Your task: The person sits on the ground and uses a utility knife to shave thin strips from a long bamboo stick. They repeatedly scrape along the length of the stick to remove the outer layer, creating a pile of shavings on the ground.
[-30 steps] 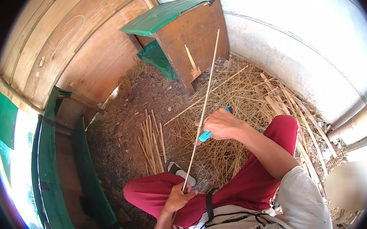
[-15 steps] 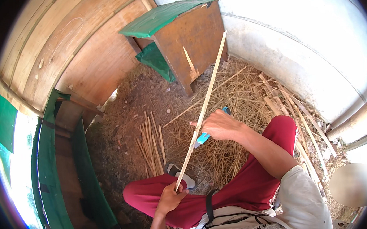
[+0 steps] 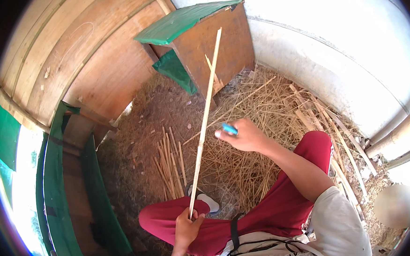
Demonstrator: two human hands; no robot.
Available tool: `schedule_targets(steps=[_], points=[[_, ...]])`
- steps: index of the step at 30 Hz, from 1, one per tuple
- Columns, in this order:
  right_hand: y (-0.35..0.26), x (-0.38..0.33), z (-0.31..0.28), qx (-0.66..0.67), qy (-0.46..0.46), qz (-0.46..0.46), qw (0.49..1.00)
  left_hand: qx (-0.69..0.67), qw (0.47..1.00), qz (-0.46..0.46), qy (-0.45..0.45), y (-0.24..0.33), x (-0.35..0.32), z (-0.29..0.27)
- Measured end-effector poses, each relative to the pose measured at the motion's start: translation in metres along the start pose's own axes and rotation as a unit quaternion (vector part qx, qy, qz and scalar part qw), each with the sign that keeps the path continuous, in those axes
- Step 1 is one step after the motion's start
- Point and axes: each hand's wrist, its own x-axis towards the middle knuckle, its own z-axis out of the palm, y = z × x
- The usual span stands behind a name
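Observation:
My left hand (image 3: 187,231) is closed round the lower end of a long, pale bamboo strip (image 3: 206,113). The strip slants up and away over the ground, its far tip in front of the brown wooden cabinet. Just right of its middle, my right hand (image 3: 247,137) is wrapped round a knife with a blue handle (image 3: 230,129), apart from the strip. Only part of the blue handle shows between the fingers; the blade cannot be made out. Several cut bamboo strips (image 3: 170,163) lie in a bundle on the ground beyond my left knee.
Thin shavings (image 3: 250,172) cover the ground between my legs. Longer bamboo pieces (image 3: 337,134) lie along the white wall (image 3: 323,60) at right. The green-topped cabinet (image 3: 224,51) stands at the back. Green sheeting (image 3: 61,202) lines a low frame at left.
The strip has swung leftward at its far end and stands more upright. My right hand has come off the strip, and the knife in it has turned. My left hand keeps its hold.

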Motion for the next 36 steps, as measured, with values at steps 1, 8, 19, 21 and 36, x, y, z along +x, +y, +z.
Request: schedule_targets(steps=[1,8,19,21,36], points=[[-0.003,-0.001,-0.004,0.07,0.014,0.059,0.996,0.052,0.998,0.009,0.042,0.002,-0.002,0.005],[-0.001,-0.001,0.013,0.378,0.014,0.069,0.923,0.308,0.931,0.042,0.193,0.012,-0.011,0.022],[-0.003,-0.004,0.015,0.457,0.066,0.07,0.884,0.373,0.886,0.109,0.253,0.014,-0.002,0.016],[-0.006,-0.004,0.016,0.461,0.078,0.056,0.882,0.365,0.893,0.101,0.242,0.015,-0.002,0.015],[-0.016,-0.03,-0.031,0.114,0.073,0.052,0.989,-0.063,0.997,0.006,0.042,0.004,-0.003,0.008]])
